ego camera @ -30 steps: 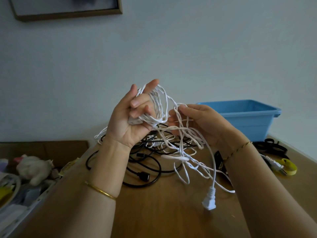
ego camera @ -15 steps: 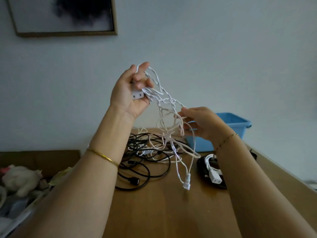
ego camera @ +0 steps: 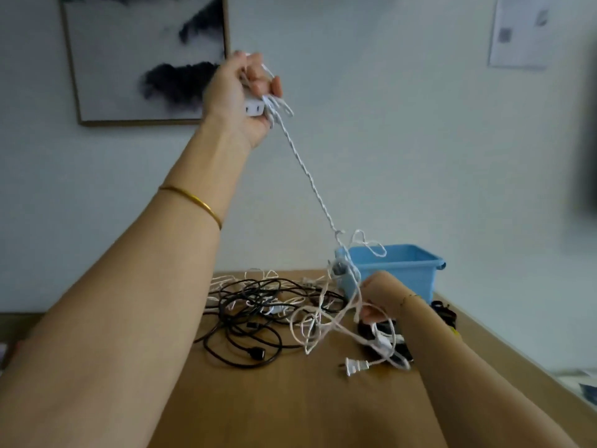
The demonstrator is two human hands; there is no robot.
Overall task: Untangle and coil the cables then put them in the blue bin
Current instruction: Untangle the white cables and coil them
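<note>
2 hands share 1 white cable point(ego camera: 307, 176): our left hand point(ego camera: 240, 95) is raised high above the far edge of the table point(ego camera: 290, 409), fingers curled round the cable's socket block point(ego camera: 253, 108) and a few gathered loops, while our right hand point(ego camera: 381, 297) sits low toward the table's right edge, just in front of the blue bin point(ego camera: 407, 270), pinching a strand of the slack part. Between them the cable runs as a tight twisted line, slanting down and rightward from the left hand to a knot hanging in front of the bin's left corner; below that knot it falls into loose loops that pass through the right hand and end at the plug point(ego camera: 353, 367), lying on the table just nearer us. We judge the right hand the nearer one to the knot, so the loosening falls to it, working up along that slanted axis. The black cables point(ego camera: 248, 318) lie heaped at the middle of the far edge, touching the white loops, and could snag them.
</note>
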